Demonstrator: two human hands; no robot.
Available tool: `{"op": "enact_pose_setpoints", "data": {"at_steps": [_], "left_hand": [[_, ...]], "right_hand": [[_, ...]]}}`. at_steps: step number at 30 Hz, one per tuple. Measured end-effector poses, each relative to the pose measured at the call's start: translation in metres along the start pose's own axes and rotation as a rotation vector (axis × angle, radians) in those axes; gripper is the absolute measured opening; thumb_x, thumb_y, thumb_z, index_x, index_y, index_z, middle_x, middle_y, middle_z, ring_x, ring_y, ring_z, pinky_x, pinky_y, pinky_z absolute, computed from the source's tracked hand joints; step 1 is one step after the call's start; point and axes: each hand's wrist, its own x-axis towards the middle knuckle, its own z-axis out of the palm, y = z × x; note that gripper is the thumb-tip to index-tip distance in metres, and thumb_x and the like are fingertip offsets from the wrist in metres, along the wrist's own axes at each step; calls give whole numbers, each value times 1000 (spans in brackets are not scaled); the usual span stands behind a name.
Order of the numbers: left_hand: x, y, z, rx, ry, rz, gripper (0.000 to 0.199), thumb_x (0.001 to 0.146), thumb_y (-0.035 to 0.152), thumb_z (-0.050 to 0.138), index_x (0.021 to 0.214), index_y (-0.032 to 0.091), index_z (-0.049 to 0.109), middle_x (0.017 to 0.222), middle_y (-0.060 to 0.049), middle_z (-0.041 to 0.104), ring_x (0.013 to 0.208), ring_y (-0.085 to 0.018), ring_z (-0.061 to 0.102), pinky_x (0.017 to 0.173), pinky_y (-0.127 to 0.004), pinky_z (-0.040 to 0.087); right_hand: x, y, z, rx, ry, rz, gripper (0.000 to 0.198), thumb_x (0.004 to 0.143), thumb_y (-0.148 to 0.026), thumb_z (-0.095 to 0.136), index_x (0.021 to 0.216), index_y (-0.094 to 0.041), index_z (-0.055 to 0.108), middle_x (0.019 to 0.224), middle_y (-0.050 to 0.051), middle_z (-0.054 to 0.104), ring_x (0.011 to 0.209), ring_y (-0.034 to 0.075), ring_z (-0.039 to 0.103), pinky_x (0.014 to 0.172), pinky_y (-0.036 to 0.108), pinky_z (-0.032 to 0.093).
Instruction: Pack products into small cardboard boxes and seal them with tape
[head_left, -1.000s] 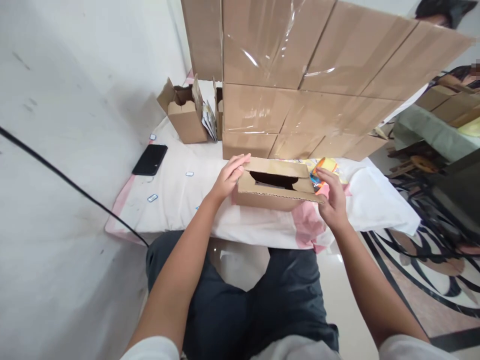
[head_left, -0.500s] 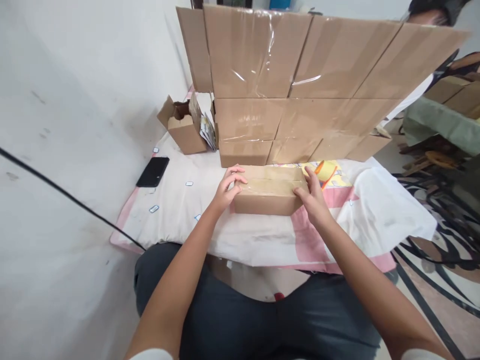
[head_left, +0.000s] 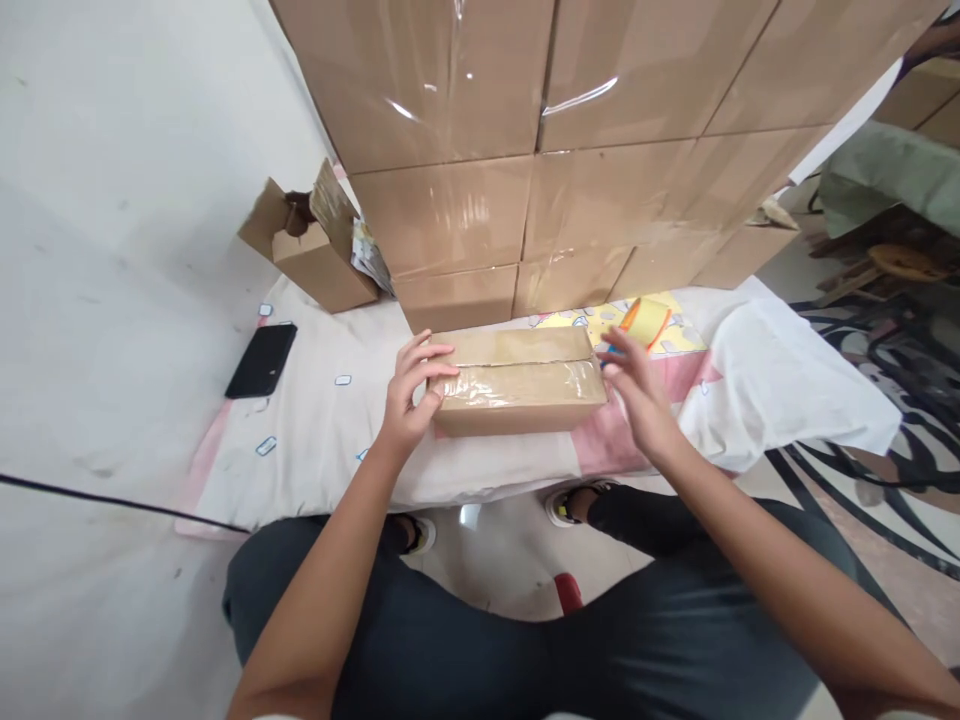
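A closed cardboard box point(head_left: 517, 415) lies on the cloth-covered table in front of me, with shiny clear tape along its top. My left hand point(head_left: 414, 392) grips its left end, fingers over the top edge and thumb against the near side. At the opposite end, my right hand point(head_left: 637, 388) is open beside the corner, fingers apart and holding nothing. Whether its fingertips touch the box I cannot tell. Just behind that hand sits a tape roll point(head_left: 649, 322) with an orange edge, partly covered by the fingers.
Taped cardboard boxes point(head_left: 457, 220) form a tall stack right behind. An opened carton point(head_left: 322, 265) with papers beside it stands at the back left, near a black phone point(head_left: 262, 361). A black cord point(head_left: 120, 502) crosses the white wall at left.
My view has tilted down and nearer. The box's top flaps now lie flatter. My right hand has come off the flap to the box's right end, while my left stays on the left end.
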Motion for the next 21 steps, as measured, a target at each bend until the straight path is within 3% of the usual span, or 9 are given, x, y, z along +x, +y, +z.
{"op": "enact_pose_setpoints", "data": {"at_steps": [3,5,8,10,15,21], "left_hand": [[0,16,-15,281,-210,144,38,98,29,45,133,26,60,135,-7,66,137,-28,49,115,-53,35],[1,28,-20,440,-350,181,51,96,43,55,143,26,52,140,-8,64,134,-30,54,116,-51,33],[5,42,-19,598,-407,141,68,88,53,66,147,24,48,139,-10,64,133,-32,55,116,-49,32],[7,45,-14,648,-392,128,67,88,49,68,147,24,49,137,-9,66,132,-31,57,115,-48,34],[9,41,-8,657,-331,171,68,83,46,73,145,27,51,136,-9,67,127,-33,61,117,-51,30],[0,56,1,681,-285,185,69,82,34,75,146,31,50,141,-7,63,128,-35,60,112,-50,36]], "right_hand": [[11,35,-36,-107,452,-101,48,86,-35,64,132,-32,51,144,7,51,131,26,52,109,48,43],[24,62,-52,-50,596,-33,57,80,-33,71,132,-28,49,136,11,57,124,25,58,106,45,46],[44,92,-56,163,360,188,46,75,-36,75,118,-23,62,110,9,70,103,26,68,98,44,52],[55,100,-51,164,208,227,31,76,-39,76,102,-24,70,101,6,73,97,26,70,94,44,55],[62,105,-51,-85,201,155,23,80,-44,75,90,-24,76,94,5,76,88,27,71,81,45,58],[64,102,-51,-177,157,39,17,82,-36,72,94,-25,77,99,5,77,99,29,70,96,51,54]]}}
